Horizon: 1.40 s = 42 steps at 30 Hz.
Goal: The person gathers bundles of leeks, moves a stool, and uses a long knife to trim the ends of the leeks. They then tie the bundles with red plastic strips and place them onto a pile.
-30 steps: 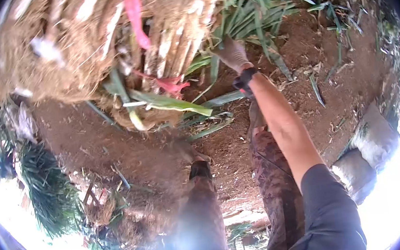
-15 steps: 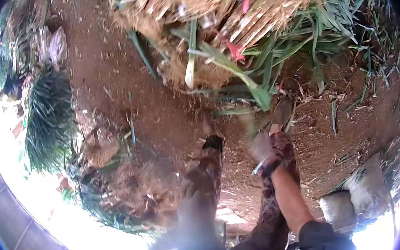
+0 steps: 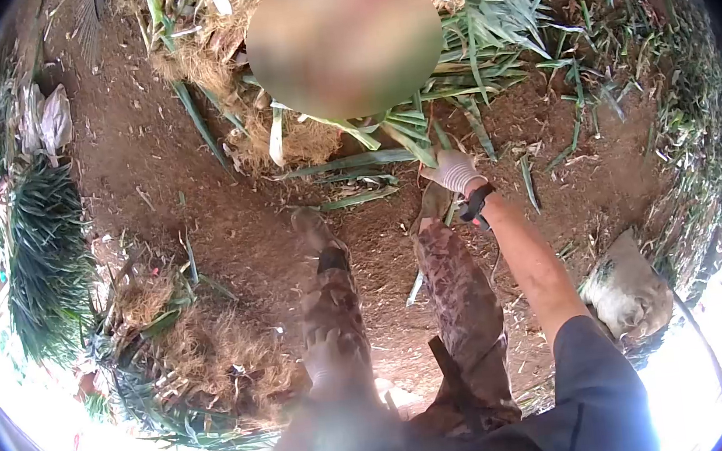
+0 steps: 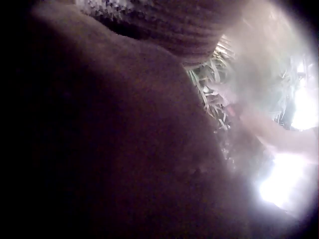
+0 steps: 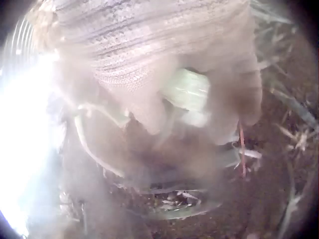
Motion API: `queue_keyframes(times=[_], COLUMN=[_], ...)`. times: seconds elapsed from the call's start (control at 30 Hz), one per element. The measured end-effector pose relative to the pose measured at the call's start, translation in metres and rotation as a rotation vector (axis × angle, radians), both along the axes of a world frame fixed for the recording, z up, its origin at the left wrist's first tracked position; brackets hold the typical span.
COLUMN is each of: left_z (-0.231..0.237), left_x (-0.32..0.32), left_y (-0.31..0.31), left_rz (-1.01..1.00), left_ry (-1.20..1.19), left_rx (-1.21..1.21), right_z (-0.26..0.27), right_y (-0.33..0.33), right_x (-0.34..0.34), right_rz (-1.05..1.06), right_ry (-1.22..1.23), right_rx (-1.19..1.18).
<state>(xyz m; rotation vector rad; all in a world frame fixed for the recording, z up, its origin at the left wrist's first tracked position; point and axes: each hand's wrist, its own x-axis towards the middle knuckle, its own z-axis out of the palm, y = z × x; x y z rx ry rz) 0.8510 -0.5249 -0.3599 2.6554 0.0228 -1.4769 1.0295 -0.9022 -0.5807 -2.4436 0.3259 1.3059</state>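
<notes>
The long green leaf [image 3: 410,143] is at the near edge of the leaf heap [image 3: 494,26] on the earth floor [image 3: 154,185], pinched by the gloved right hand [image 3: 454,172], perhaps where it is firmest. The left hand [image 3: 332,356] rests relaxed on the left leg [image 3: 329,297], seemingly supporting the leaning body.

Pale ribbed knit gloves [image 3: 458,171], black wristband [image 3: 475,202], dark short sleeve [image 3: 595,377], mottled camouflage trousers [image 3: 464,289], black ankle band [image 3: 331,259]
</notes>
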Motion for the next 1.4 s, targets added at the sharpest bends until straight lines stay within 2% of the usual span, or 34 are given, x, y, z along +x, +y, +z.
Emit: queue_keyframes(times=[0.07,0.17,0.2,0.23,0.3,0.33,0.4,0.43,0.47,0.5,0.57,0.6,0.63,0.7,0.73,0.77,0.83,0.9,0.93,1.03,1.07,1.17,1.4], left_z=[-0.003,-0.015,-0.024,-0.036,-0.071,-0.079,-0.083,-0.084,-0.105,-0.127,-0.158,-0.162,-0.164,-0.182,-0.184,-0.171,-0.158,-0.158,-0.158,-0.163,-0.168,-0.170,-0.168], left_x=[-0.001,0.016,0.024,0.032,0.049,0.075,0.135,0.156,0.153,0.145,0.137,0.135,0.129,0.095,0.084,0.098,0.110,0.097,0.097,0.112,0.111,0.113,0.126], left_y=[-0.002,0.003,0.006,0.011,0.012,-0.002,-0.034,-0.051,-0.057,-0.060,-0.069,-0.072,-0.075,-0.076,-0.083,-0.081,-0.087,-0.096,-0.093,-0.078,-0.076,-0.075,-0.072], left_rz=[-0.021,-0.040,-0.069,-0.099,-0.049,0.010,0.270,0.473,0.552,0.623,0.649,0.686,0.728,0.668,0.539,0.356,0.454,0.546,0.555,0.696,0.778,0.936,0.909], left_ry=[0.009,0.062,0.064,0.066,-0.009,-0.090,-0.031,0.114,0.008,-0.111,-0.190,-0.105,-0.014,0.096,0.216,0.279,0.323,0.232,0.046,0.204,0.085,0.131,0.345], left_rx=[-0.005,-0.025,-0.033,-0.044,-0.243,-0.379,-0.427,-0.337,-0.482,-0.620,-0.730,-0.702,-0.681,-0.615,-0.466,-0.475,-0.683,-0.718,-0.724,-0.757,-0.799,-0.849,-0.843], right_z=[-0.021,-0.083,-0.053,-0.062,-0.091,-0.095,-0.106,-0.115,-0.138,-0.170,-0.222,-0.237,-0.240,-0.243,-0.244,-0.245,-0.245,-0.243,-0.241,-0.236,-0.236,-0.233,-0.230], right_y=[0.001,0.015,0.031,0.041,0.072,0.077,0.099,0.101,0.100,0.093,0.092,0.103,0.112,0.135,0.147,0.162,0.184,0.193,0.192,0.184,0.184,0.181,0.189], right_x=[-0.002,-0.009,0.012,0.017,0.009,0.012,0.036,0.034,0.039,0.049,0.064,0.067,0.074,0.086,0.085,0.079,0.067,0.062,0.061,0.064,0.065,0.069,0.065], right_rz=[0.056,-0.308,-0.901,-0.798,-0.401,-0.334,-0.178,-0.332,-0.370,-0.379,-0.333,-0.637,-0.706,-0.717,-0.709,-0.697,-0.678,-0.680,-0.684,-0.687,-0.691,-0.704,-0.746], right_ry=[-0.118,-0.389,-0.135,-0.134,-0.268,-0.241,-0.205,-0.666,-0.754,-0.741,-0.698,-0.451,-0.356,-0.315,-0.322,-0.333,-0.376,-0.403,-0.412,-0.426,-0.426,-0.438,-0.457], right_rx=[0.052,0.135,0.409,0.283,0.447,0.306,0.058,0.135,0.216,0.341,0.540,0.661,0.628,0.528,0.475,0.429,0.353,0.320,0.312,0.308,0.305,0.293,0.263])
